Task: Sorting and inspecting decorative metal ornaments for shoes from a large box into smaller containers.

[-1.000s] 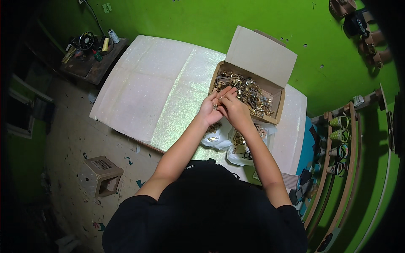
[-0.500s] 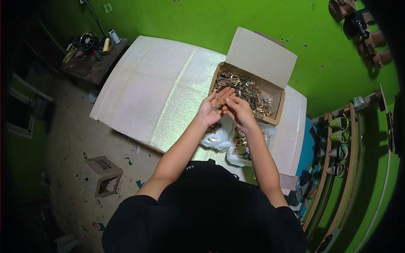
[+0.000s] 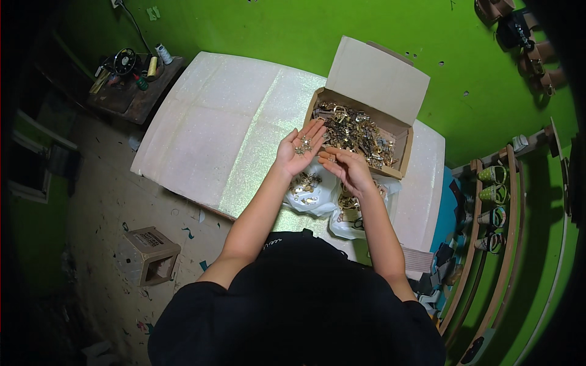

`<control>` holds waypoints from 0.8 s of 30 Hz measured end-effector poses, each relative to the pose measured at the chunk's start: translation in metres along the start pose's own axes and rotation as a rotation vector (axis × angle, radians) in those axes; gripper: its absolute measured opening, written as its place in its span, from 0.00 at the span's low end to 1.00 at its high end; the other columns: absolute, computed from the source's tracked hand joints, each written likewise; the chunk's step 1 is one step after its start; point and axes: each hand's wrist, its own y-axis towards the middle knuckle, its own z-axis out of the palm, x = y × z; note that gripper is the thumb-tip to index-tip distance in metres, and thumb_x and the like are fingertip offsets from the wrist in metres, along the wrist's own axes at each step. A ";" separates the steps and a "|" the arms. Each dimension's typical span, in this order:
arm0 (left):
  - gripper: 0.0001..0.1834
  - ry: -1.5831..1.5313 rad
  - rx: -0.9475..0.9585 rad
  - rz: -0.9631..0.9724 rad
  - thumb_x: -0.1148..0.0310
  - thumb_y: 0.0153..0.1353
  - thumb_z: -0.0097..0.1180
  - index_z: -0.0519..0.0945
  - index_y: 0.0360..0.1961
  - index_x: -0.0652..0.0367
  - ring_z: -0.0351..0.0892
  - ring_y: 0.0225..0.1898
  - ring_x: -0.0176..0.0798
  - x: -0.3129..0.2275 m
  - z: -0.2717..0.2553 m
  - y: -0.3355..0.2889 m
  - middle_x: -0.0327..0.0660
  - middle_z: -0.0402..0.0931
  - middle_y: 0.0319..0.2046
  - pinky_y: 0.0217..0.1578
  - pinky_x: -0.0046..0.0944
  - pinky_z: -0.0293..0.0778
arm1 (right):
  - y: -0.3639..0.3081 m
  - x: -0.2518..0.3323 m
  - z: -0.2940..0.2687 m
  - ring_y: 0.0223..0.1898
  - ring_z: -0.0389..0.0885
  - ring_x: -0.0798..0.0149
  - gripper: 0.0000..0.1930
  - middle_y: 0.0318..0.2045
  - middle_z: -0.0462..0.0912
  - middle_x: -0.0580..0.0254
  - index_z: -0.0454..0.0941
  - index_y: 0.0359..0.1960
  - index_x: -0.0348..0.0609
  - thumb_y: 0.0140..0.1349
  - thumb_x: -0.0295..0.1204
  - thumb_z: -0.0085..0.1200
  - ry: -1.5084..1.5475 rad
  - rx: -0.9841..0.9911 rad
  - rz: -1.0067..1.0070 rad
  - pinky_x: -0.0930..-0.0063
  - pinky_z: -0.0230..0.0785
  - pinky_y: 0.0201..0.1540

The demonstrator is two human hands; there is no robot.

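My left hand [image 3: 301, 150] lies palm up with its fingers stretched out, bearing a small cluster of shiny metal ornaments [image 3: 303, 146] on the palm. Just to its right, my right hand [image 3: 349, 169] has its fingers bent towards the thumb, and a tiny shiny piece seems to sit at the fingertips. Both hands hover in front of an open cardboard box [image 3: 405, 152] full of gold, silver and dark metal buckles [image 3: 354, 131]. Under them are two white plastic bags: a left one [image 3: 325, 209] with gold-coloured pieces, and a right one [image 3: 343, 232] with more metal fittings.
The box and bags stand on a table with a pale glittery cover [image 3: 183, 122]. A sewing machine [image 3: 125, 61] and thread spools are at the far left. Sandals hang on a wooden rack [image 3: 473, 244] at right. A cardboard carton [image 3: 152, 253] lies on the scrap-littered floor.
My hands have parted: the left moved slightly left and opened flat, baring the metal pieces on its palm. My right hand drew back to the right and down.
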 end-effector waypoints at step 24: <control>0.24 0.131 0.004 -0.011 0.62 0.64 0.23 0.58 0.56 0.64 0.52 0.61 0.45 0.016 0.005 0.004 0.48 0.57 0.57 0.58 0.43 0.53 | -0.012 0.016 0.017 0.36 0.74 0.59 0.13 0.33 0.75 0.55 0.74 0.40 0.39 0.53 0.22 0.45 -1.161 -0.087 -0.578 0.71 0.66 0.39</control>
